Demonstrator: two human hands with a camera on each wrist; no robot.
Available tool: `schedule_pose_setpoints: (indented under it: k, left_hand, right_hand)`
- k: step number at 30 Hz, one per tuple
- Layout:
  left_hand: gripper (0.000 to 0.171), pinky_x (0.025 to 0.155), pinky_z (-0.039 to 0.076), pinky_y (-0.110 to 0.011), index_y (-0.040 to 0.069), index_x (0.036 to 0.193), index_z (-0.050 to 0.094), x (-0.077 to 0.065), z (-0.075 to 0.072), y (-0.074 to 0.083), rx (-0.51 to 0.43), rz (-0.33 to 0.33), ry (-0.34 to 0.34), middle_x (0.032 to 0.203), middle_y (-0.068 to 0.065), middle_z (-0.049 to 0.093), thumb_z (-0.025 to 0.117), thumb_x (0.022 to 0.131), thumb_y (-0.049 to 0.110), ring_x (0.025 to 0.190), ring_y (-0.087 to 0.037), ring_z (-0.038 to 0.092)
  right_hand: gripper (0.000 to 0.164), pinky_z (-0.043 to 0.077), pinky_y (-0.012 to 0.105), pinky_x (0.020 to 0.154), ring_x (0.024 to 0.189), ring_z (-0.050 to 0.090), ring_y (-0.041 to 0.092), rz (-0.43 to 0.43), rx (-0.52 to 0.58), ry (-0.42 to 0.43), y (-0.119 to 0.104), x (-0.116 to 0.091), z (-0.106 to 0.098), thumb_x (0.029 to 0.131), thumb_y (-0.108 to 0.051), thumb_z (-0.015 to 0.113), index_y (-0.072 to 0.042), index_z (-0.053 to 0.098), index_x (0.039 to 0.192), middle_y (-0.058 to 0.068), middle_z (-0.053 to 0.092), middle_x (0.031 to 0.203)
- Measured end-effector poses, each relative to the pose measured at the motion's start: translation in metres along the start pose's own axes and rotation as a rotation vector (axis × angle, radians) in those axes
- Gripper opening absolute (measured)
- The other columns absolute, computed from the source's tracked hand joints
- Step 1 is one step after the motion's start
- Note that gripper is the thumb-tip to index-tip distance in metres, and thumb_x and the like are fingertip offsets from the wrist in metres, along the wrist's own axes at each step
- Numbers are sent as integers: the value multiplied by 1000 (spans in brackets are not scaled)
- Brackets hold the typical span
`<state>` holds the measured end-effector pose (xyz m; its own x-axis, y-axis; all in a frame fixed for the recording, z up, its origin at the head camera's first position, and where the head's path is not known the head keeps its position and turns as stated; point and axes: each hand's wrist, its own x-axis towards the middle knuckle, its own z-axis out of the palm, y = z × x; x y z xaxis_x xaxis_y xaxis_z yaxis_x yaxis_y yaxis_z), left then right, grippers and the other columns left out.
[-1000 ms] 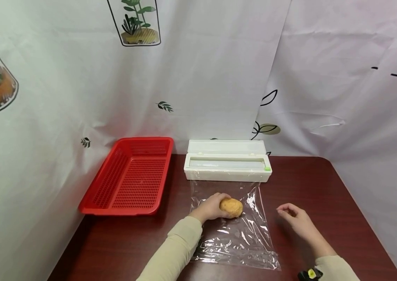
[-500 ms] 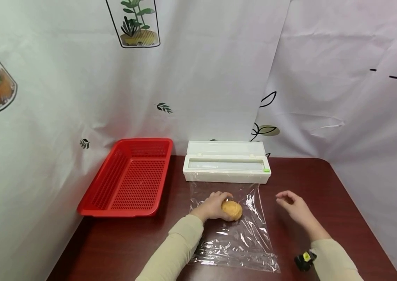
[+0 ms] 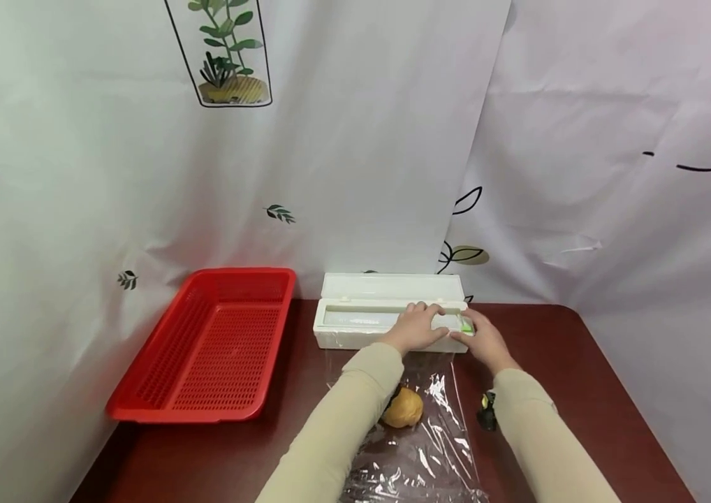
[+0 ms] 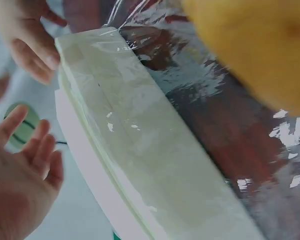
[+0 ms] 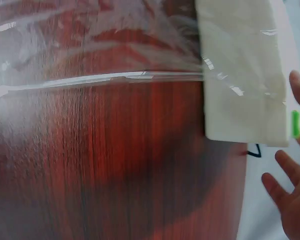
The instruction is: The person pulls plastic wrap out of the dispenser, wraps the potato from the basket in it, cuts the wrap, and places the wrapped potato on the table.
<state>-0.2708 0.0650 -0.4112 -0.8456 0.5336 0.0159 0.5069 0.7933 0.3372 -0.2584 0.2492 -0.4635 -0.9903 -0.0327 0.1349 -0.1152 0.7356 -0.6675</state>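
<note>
A white cling-film dispenser (image 3: pixel 346 339) stands at the back of the table with its lid up. Clear cling film (image 3: pixel 418 457) runs from it toward the front. On the film lies a golden, bun-like lump (image 3: pixel 404 408), large and blurred in the left wrist view. My left hand (image 3: pixel 417 328) hovers over the dispenser's right half, fingers spread and holding nothing. At the right end, my right hand (image 3: pixel 484 342) has thumb and fingers apart around the green slider (image 5: pixel 296 124). Its fingertips are right at the slider.
A red plastic basket (image 3: pixel 217 412) stands on the left of the dark wooden table (image 3: pixel 556 391). Behind the dispenser hangs a white printed curtain (image 3: pixel 362 140). A black wrist device (image 3: pixel 486 412) sits at the right sleeve.
My left hand has let go of the golden lump and moved up to the dispenser. My right hand has moved forward and left to the green slider. The view has tilted up slightly.
</note>
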Motion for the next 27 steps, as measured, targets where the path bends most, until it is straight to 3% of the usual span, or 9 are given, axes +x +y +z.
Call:
schedule_pose_setpoints:
  k: [4, 8, 9, 11, 14, 16, 19, 23, 27]
  left_hand:
    - [22, 80, 45, -29, 24, 113, 64, 21, 8, 7, 102, 16, 75, 104, 2, 61, 55, 93, 28, 97, -15, 53]
    - [19, 75, 46, -27, 23, 107, 69, 35, 16, 12, 119, 36, 60, 94, 5, 63, 61, 90, 26, 90, -13, 56]
    - [18, 73, 46, -27, 24, 104, 70, 42, 26, 8, 119, 62, 84, 90, 6, 63, 61, 89, 29, 86, -13, 56]
    - [17, 73, 46, -26, 22, 100, 71, 46, 30, 9, 111, 69, 71, 87, 6, 63, 64, 87, 31, 84, -12, 56]
    - [14, 67, 46, -24, 17, 83, 70, 53, 37, 9, 74, 40, 73, 77, 6, 62, 68, 83, 31, 77, -12, 56]
    - [12, 66, 46, -23, 15, 78, 69, 52, 32, 15, 38, -1, 44, 74, 6, 63, 71, 81, 27, 75, -12, 57]
    - [7, 65, 46, -21, 16, 80, 72, 57, 35, 19, 43, 11, 27, 76, 7, 65, 70, 80, 23, 74, -10, 58]
    - [7, 69, 46, -22, 18, 82, 73, 62, 35, 24, 141, 79, 26, 79, 7, 66, 67, 83, 20, 75, -12, 58]
    - [13, 70, 47, -27, 18, 75, 70, 68, 33, 25, 255, 126, 29, 77, 5, 65, 64, 85, 23, 75, -16, 57]
  right_hand:
    - [59, 35, 54, 95, 121, 41, 40, 57, -10, 19, 3, -6, 9, 81, -25, 71, -1, 49, 130, 23, 45, 134]
    - [60, 36, 51, 95, 122, 42, 38, 57, 49, 36, 1, -10, 16, 79, -24, 73, -4, 51, 131, 19, 45, 135]
    - [60, 37, 50, 95, 123, 41, 37, 54, 63, 36, 1, -10, 18, 79, -24, 73, -4, 51, 131, 18, 44, 136]
    - [57, 36, 48, 97, 125, 39, 36, 52, 102, 38, 0, -9, 21, 80, -20, 73, -3, 52, 130, 16, 43, 138]
    - [53, 36, 46, 98, 125, 39, 34, 73, 150, 58, -1, -8, 23, 80, -16, 73, -3, 54, 128, 14, 45, 137]
    - [54, 37, 45, 96, 122, 43, 33, 105, 171, 69, 0, -7, 22, 80, -15, 73, -3, 54, 129, 15, 47, 135]
    - [60, 43, 41, 87, 111, 50, 31, 162, 185, 74, 2, -6, 19, 79, -14, 73, -6, 49, 134, 17, 51, 131]
    - [62, 44, 32, 71, 92, 53, 26, 187, 180, 72, 6, -2, 14, 80, -12, 72, -8, 45, 137, 19, 56, 123]
    - [62, 42, 27, 64, 87, 54, 24, 194, 158, 78, 9, 2, 9, 78, -14, 75, -9, 49, 134, 18, 57, 123]
